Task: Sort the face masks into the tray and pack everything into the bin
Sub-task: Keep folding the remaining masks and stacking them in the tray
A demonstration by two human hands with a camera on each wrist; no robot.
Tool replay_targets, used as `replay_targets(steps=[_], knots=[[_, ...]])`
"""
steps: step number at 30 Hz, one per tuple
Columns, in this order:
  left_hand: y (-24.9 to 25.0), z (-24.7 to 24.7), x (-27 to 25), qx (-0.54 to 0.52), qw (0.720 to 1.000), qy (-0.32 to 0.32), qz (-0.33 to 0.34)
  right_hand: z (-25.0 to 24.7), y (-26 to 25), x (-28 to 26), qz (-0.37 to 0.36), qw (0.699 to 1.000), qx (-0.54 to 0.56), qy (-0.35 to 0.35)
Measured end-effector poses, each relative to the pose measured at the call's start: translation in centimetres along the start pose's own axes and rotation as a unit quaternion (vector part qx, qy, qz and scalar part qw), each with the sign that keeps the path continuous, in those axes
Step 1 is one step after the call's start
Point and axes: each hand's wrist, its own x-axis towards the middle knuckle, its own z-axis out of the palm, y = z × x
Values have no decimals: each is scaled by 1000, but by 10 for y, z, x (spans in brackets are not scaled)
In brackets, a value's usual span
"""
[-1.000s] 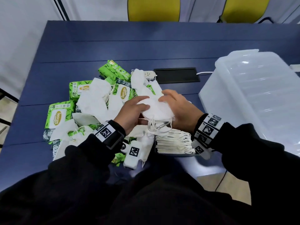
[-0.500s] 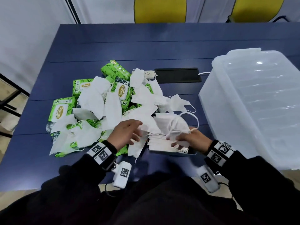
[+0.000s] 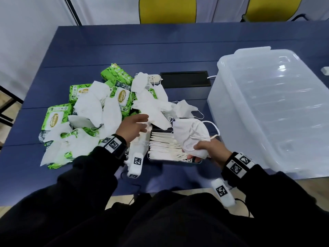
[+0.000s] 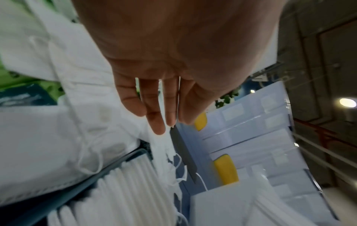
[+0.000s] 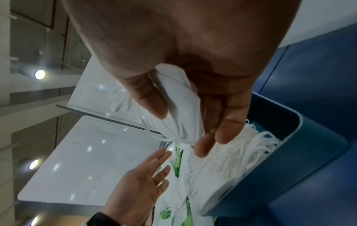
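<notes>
White folded face mask [image 3: 190, 134] is pinched in the right hand [image 3: 207, 150] above the blue tray [image 3: 175, 162] of stacked masks [image 3: 164, 146], while the left hand [image 3: 132, 127], fingers spread, holds nothing.

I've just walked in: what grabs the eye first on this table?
A jumbled heap of white face masks over bright green wipe packets covers the blue table's left side. Nearer the person, the right hand pinches one folded white mask above a dark tray of neatly stacked masks. A big translucent plastic bin stands at right.
</notes>
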Motion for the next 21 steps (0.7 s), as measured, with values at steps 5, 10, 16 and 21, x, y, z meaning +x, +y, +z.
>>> replay_targets(steps=[5, 10, 16, 21], knots=[[19, 21, -38, -44, 990, -90, 97, 9, -5, -5, 26, 991, 51, -122], [0, 44, -50, 62, 972, -120, 192, 23, -9, -1, 70, 982, 43, -169], [-25, 45, -69, 107, 979, -101, 145, 36, -3, 10, 46, 988, 149, 17], [-40, 41, -73, -6, 995, -45, 92, 43, -6, 8, -8, 985, 116, -126]])
